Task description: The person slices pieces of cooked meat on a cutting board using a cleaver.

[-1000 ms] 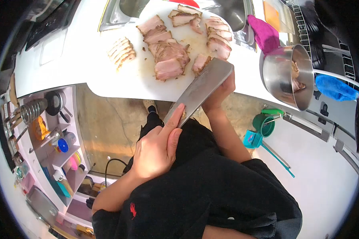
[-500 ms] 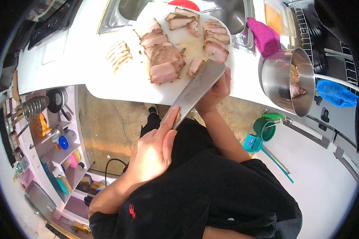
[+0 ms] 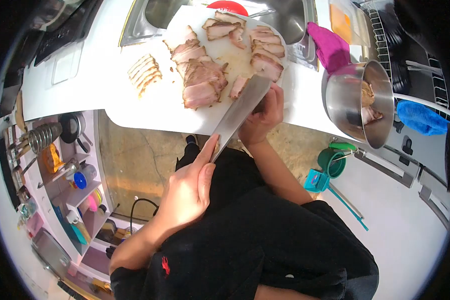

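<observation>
My left hand (image 3: pixel 190 187) is closed round the handle of a broad kitchen knife (image 3: pixel 242 110), index finger stretched along it. The blade slants up to the right over the near right part of a white cutting board (image 3: pixel 155 112). My right hand (image 3: pixel 265 112) is curled close beside the blade, on a brown-edged piece of meat mostly hidden by fingers and steel. Left of the blade tip shows a small pink chunk of meat (image 3: pixel 239 86). Sliced meat (image 3: pixel 200 82) lies overlapping mid-board, with more meat slices (image 3: pixel 266 52) at the right and pork slices (image 3: pixel 222 27) at the back.
Thin slices (image 3: pixel 145 72) lie at the left. Behind the board are a metal sink (image 3: pixel 290 15) and a red round item (image 3: pixel 228 7). A steel bowl (image 3: pixel 345 100) with meat pieces stands right, beside a magenta cloth (image 3: pixel 330 47). Shelves (image 3: pixel 80 195) stand lower left.
The view has shifted slightly, so the board and meat appear a little further left. The knife and both hands have moved slightly left, the right hand also a bit lower. Both grips stay the same.
</observation>
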Demonstrator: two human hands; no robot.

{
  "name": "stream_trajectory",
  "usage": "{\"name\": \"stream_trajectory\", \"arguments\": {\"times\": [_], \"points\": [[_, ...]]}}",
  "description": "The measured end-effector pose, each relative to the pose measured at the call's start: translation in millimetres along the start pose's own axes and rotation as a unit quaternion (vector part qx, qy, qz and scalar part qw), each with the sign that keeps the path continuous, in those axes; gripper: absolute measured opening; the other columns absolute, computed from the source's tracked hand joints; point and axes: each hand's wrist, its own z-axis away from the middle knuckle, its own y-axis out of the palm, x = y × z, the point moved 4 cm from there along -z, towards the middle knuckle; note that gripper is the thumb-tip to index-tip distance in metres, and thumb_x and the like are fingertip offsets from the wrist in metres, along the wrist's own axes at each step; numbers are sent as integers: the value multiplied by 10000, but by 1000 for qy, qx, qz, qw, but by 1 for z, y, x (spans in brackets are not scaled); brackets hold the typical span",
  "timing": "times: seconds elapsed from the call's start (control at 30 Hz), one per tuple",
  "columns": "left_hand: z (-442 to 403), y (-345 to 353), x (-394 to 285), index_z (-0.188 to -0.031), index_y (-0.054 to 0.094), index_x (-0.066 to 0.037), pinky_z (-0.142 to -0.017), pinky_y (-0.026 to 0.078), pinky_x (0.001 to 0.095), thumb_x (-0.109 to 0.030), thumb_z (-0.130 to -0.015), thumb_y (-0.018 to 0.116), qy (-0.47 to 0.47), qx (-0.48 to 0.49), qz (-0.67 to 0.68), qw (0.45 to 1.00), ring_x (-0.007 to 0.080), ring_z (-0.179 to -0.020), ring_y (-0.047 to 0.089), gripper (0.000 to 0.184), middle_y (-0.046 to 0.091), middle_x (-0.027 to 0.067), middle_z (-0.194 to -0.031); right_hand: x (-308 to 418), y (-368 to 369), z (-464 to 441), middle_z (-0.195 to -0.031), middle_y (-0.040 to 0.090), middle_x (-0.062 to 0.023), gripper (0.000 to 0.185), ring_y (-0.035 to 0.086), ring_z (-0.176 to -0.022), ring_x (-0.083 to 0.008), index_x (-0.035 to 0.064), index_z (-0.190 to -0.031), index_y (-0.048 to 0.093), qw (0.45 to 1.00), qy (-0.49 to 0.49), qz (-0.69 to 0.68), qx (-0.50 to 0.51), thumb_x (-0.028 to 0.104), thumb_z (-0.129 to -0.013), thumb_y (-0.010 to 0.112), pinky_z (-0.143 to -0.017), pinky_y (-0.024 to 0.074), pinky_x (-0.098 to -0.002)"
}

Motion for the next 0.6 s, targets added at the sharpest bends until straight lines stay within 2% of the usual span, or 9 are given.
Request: {"name": "stream_trajectory", "arguments": {"times": [0.23, 0.33, 0.6], "points": [[2, 0, 3, -1438, 398, -64, -615, 482, 423, -171, -1009, 439, 2, 14, -15, 1000, 378, -625, 604, 444, 561, 204, -662, -1, 0, 2, -927, 634, -129, 191, 612, -791, -299, 24, -858, 615, 999, 22, -10, 22, -63, -692, 580, -673, 508, -347], [-8, 3, 0, -1428, 405, -47, -603, 478, 423, -157, -1011, 435, 39, -14, 9, 999, 383, -600, 593, 433, 551, 212, -638, -7, 0, 5, -927, 637, -132, 186, 614, -789, -303, 20, -850, 616, 999, 21, 1, 34, -63, -686, 585, -671, 508, -351], [-32, -2, -19, -1400, 429, -20, -575, 461, 384, -141, -1010, 438, -50, 31, 65, 996, 396, -571, 575, 409, 524, 236, -613, -4, 1, 3, -905, 649, -130, 166, 620, -782, -299, 15, -833, 612, 999, 38, -17, 21, -53, -682, 600, -675, 517, -351]]}}
